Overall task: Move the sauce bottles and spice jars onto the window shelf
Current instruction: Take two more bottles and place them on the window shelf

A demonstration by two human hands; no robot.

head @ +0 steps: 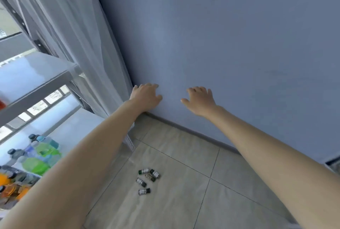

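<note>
Several small spice jars with dark caps lie in a loose cluster on the tiled floor, well below my hands. Both arms stretch forward toward the blue wall. My left hand hovers near the wall's corner beside the curtain, fingers relaxed and holding nothing. My right hand is spread beside it, also holding nothing. A grey metal shelf stands by the window at the left. Plastic bottles with green labels lie on its lower board, with orange-labelled bottles beside them.
A white sheer curtain hangs between the shelf and the blue wall. The floor is beige tile with a dark skirting along the wall. A red object shows at the left edge on the middle board.
</note>
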